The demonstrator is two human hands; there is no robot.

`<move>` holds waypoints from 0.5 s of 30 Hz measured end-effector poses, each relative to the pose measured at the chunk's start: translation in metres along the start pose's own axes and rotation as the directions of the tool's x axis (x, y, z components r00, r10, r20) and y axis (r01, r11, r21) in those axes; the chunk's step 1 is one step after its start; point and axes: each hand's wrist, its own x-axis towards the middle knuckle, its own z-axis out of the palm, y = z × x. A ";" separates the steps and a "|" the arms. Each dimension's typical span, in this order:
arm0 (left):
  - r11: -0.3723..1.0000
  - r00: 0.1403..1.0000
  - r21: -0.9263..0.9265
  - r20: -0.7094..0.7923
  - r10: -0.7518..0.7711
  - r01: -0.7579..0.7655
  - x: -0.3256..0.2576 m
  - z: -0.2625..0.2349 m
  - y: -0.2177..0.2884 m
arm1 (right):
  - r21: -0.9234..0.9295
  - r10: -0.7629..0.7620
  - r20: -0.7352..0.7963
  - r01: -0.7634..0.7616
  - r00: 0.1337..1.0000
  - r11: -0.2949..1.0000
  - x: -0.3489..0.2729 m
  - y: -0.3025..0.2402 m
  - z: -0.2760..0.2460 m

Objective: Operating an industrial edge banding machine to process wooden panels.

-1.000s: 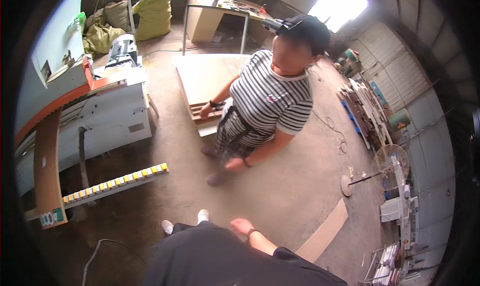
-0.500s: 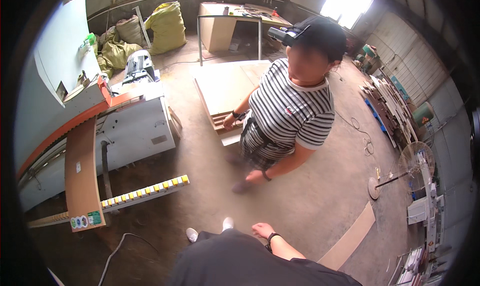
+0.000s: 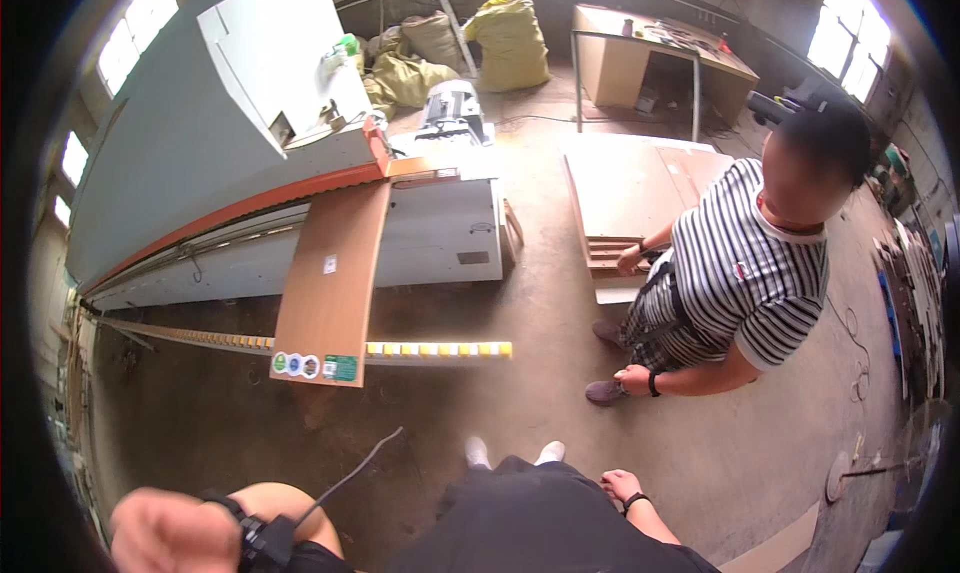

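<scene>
My left hand (image 3: pixel 175 533), smeared by motion, is raised at the lower left; its fingers cannot be made out. A black device (image 3: pixel 265 543) is strapped at that wrist, with a grey cable (image 3: pixel 360 463) running from it. Low beside my dark clothing hangs my right hand (image 3: pixel 622 486), wearing a black wristband; its fingers are loosely bent and I see nothing in them. Ahead of my left hand, out of reach, a long brown board (image 3: pixel 333 283) with round and green stickers juts from a large white machine (image 3: pixel 440 228) and lies across a rail with yellow and white rollers (image 3: pixel 440 350).
A co-worker (image 3: pixel 745 263) in a striped shirt stands at the right, beside a low stack of boards (image 3: pixel 630 188). A table (image 3: pixel 650 38) and yellow sacks (image 3: pixel 508 48) are at the back. A loose board strip (image 3: pixel 780 545) lies on the floor at lower right.
The view has swung left, so the machine, board and co-worker sit farther right. My left hand has come into view at lower left. My right arm still hangs at my side.
</scene>
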 end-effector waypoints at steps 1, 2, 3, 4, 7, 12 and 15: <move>0.988 0.980 0.001 -0.127 -0.155 0.157 -0.022 -0.009 0.003 | 0.002 -0.002 0.008 0.002 1.000 1.000 0.005 0.001 -0.004; 0.967 0.952 0.108 -0.230 -0.201 0.230 -0.039 -0.008 -0.007 | 0.003 -0.006 0.008 0.006 1.000 1.000 0.010 0.000 -0.009; 0.917 0.892 0.027 -0.245 -0.380 0.398 -0.055 -0.014 -0.004 | -0.062 -0.002 0.000 0.002 1.000 0.998 0.011 -0.007 -0.009; 0.807 0.808 0.138 -0.260 -0.529 0.574 -0.085 -0.030 -0.012 | -0.056 -0.002 -0.015 0.001 1.000 0.998 0.012 -0.007 -0.017; 0.428 0.519 0.296 -0.406 -0.752 0.854 -0.161 -0.034 -0.017 | -0.088 -0.021 0.020 0.023 1.000 0.996 0.030 -0.016 -0.017; -0.170 0.124 0.605 -0.413 -0.902 0.778 -0.259 -0.061 0.004 | -0.121 -0.076 0.085 0.086 0.993 0.989 0.042 -0.058 0.017; -0.234 0.068 0.656 -0.400 -0.914 0.717 -0.300 -0.076 0.021 | -0.122 -0.151 0.187 0.175 0.971 0.977 0.049 -0.088 0.046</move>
